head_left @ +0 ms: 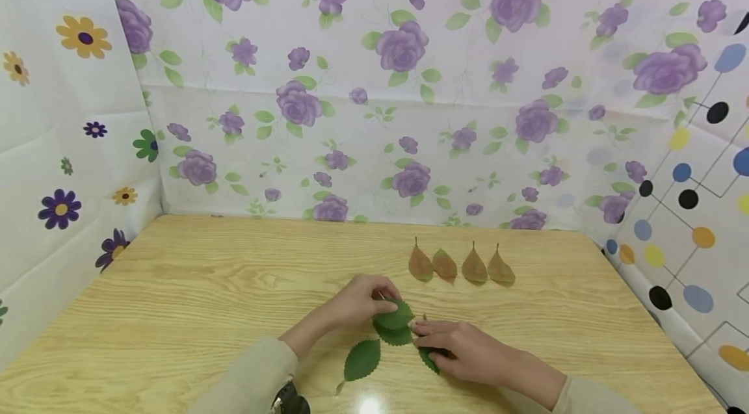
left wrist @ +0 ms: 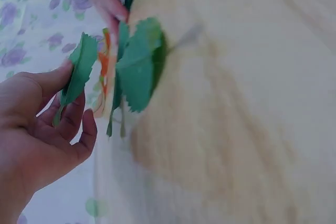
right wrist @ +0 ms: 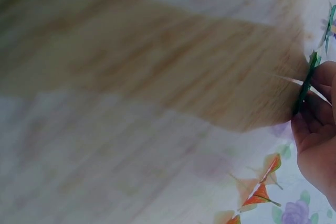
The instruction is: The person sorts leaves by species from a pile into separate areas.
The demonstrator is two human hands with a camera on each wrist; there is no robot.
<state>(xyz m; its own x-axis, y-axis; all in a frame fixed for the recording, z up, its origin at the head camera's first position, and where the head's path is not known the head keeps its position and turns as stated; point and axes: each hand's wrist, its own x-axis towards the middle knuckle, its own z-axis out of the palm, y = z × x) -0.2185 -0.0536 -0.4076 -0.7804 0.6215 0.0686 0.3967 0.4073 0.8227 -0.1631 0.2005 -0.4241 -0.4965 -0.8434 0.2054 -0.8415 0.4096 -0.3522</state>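
Wood-grained table point(head_left: 205, 284) before a purple-rose cloth point(head_left: 363, 69), flower-print cloth point(head_left: 64, 115) at left, dotted cloth point(head_left: 679, 225) at right.

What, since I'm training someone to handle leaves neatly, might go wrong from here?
The left hand pinches a green leaf above a lower leaf; setting it down could nudge that one. The right hand holds another leaf close by, so the hands might bump. The reddish-brown leaves lie close together, so a stray brush could disturb their row.
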